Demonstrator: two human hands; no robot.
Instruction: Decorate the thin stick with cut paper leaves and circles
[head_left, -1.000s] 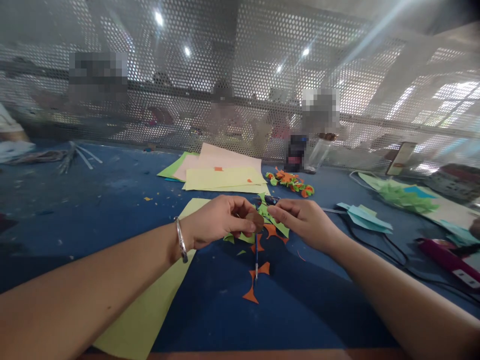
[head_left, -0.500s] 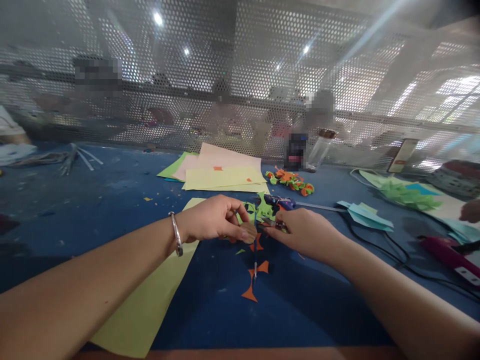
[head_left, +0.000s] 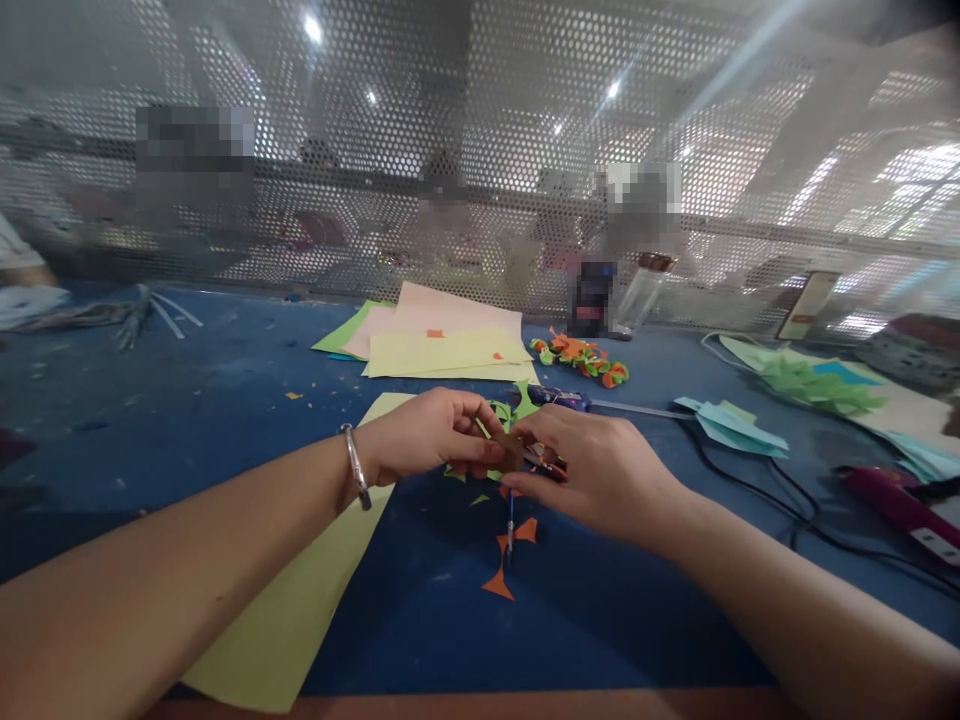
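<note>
Pinched between the thumb and fingers of my left hand [head_left: 450,435] is a small brown disc [head_left: 511,454]. My right hand [head_left: 589,465] comes in from the other side, its index finger and thumb around the disc's right edge. In the gap under my right palm shows part of a dark and reddish tool [head_left: 546,462], mostly covered; I cannot make out its kind. A thin blue pen-like stick [head_left: 511,525] stretches toward me below the disc. Green paper scraps [head_left: 527,398] lie just behind the hands, and orange paper scraps [head_left: 498,585] lie in front.
A yellow-green sheet [head_left: 300,600] lies under my left forearm. Farther back are stacked paper sheets [head_left: 457,310], a pile of orange and green curls [head_left: 581,358] and a blue glue gun [head_left: 559,398]. To the right are light-blue papers [head_left: 739,428], black cables [head_left: 739,490] and a magenta device [head_left: 892,510].
My right hand has moved left and its fingers have reached the brown disc. The disc has shifted slightly right and up in my left hand.
</note>
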